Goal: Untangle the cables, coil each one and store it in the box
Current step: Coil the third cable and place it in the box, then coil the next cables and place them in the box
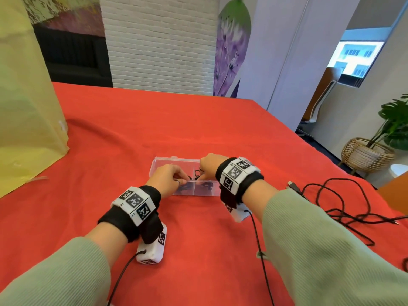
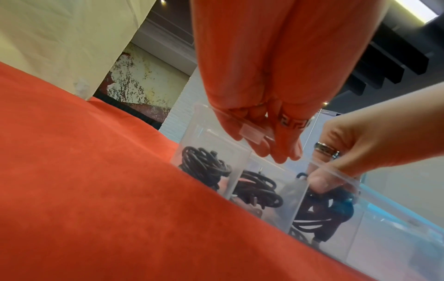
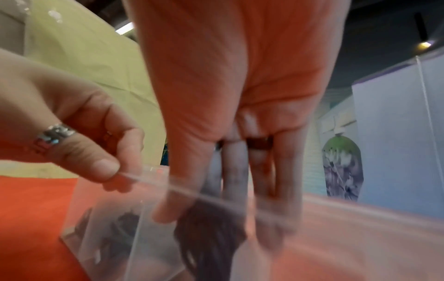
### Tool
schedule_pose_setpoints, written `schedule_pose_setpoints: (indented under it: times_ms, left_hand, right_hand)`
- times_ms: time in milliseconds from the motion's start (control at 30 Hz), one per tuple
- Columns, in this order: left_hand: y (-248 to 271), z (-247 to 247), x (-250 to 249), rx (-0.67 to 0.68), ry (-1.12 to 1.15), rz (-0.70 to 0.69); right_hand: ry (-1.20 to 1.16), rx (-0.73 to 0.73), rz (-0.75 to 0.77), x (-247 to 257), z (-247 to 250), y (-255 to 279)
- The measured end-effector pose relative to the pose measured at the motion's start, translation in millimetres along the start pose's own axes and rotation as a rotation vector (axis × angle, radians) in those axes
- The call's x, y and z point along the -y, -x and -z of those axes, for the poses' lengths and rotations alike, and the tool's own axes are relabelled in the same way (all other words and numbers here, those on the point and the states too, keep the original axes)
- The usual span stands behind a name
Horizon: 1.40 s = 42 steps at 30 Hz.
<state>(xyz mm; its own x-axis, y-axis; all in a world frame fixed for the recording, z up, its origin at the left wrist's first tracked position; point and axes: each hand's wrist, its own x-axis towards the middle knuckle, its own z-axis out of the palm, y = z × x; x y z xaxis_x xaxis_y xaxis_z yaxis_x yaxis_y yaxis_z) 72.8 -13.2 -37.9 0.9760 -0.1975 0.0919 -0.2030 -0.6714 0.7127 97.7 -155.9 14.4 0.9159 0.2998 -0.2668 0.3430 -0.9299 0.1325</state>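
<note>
A clear plastic box (image 1: 162, 164) with dividers sits mid-table on the red cloth. My left hand (image 1: 176, 178) pinches its near rim (image 3: 144, 177) between thumb and forefinger, as the right wrist view shows. My right hand (image 1: 204, 168) reaches down into the right part of the box, thumb and fingers around a black coiled cable (image 2: 321, 207). Two other black coils (image 2: 204, 165) (image 2: 257, 192) lie in separate compartments to its left. A loose tangled black cable (image 1: 331, 202) with a USB plug (image 1: 292, 185) lies on the cloth to the right.
A large yellow bag (image 1: 26, 107) stands at the table's left side. The table's right edge runs close past the loose cable, with a potted plant in a wicker basket (image 1: 366, 155) beyond it. Thin black leads trail from both wrist cameras toward me.
</note>
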Motion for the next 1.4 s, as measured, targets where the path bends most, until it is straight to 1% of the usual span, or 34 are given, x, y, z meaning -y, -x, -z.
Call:
schedule_pose_setpoints:
  times_ms: [67,167,267,333,433,567,633,700,833,867,900,967,1100,1200,1267,1300,1333,1400]
  left_hand:
    - [-0.8,0.3,0.6,0.002,-0.003,-0.001]
    - [-1.4,0.1,1.2,0.005,-0.001,0.002]
    - [-0.1,-0.9,1.6,0.0,0.003,-0.006]
    - [1.0,-1.0,1.8,-0.001,0.002,-0.013]
    - [1.3,-0.6,2.1,0.003,0.007,-0.018]
    - [-0.1,1.1,3.5,0.005,0.001,-0.027]
    - [-0.9,1.1,4.1,0.014,0.008,-0.03]
    - [-1.6,1.5,4.5,0.018,0.014,-0.029]
    - [-3.6,0.8,5.0,0.014,0.01,-0.031]
    - [-3.8,0.5,5.0,0.011,0.004,-0.034]
    - [-4.0,0.5,4.9,0.008,-0.001,-0.036]
    - [-4.2,0.4,5.7,0.004,0.004,-0.038]
    - [-3.1,0.6,4.7,0.007,0.009,-0.036]
    - [-3.4,0.6,3.7,0.005,0.014,-0.034]
    - [-2.7,0.4,3.3,0.008,0.015,-0.031]
    - [-2.0,0.3,3.1,0.007,0.013,-0.031]
    - [-1.6,0.0,3.3,0.005,0.012,-0.032]
    - [-1.4,-0.4,3.2,0.003,0.015,-0.033]
  right_hand:
    - [0.033,0.11,0.009,-1.5,6.2,0.1]
    - [0.001,0.192,-0.001,-6.5,13.2,0.4]
    - [-0.12,0.178,-0.022,-16.6,13.6,-3.5]
    - [-0.169,0.171,-0.066,-18.6,8.0,-9.6]
    - [-0.159,0.192,-0.114,-14.1,-7.1,-18.8]
    - [-0.107,0.193,-0.089,-9.4,-14.4,-22.7]
    - [-0.117,0.192,-0.081,-11.6,-13.7,-19.9]
    - [-0.132,0.136,-0.065,-14.7,-12.4,-18.9]
    - [-0.141,-0.181,-0.084,-20.7,-22.3,-14.5]
    - [-0.134,-0.226,-0.092,-21.6,-26.6,-13.8]
    - [-0.138,-0.237,-0.097,-21.9,-31.2,-14.0]
    - [-0.174,-0.199,-0.103,-21.1,-35.1,-15.5]
    - [-0.167,-0.008,-0.079,-22.9,-31.0,-25.9]
    - [-0.189,0.018,-0.054,-23.9,-31.5,-29.0]
    - [-0.247,-0.035,-0.044,-26.7,-35.5,-26.5]
    - [-0.328,-0.106,-0.036,-29.4,-37.4,-22.2]
    - [-0.462,-0.203,-0.041,-33.9,-38.8,-16.9]
    - [-0.775,-0.45,-0.085,-48.7,-37.5,-1.2]
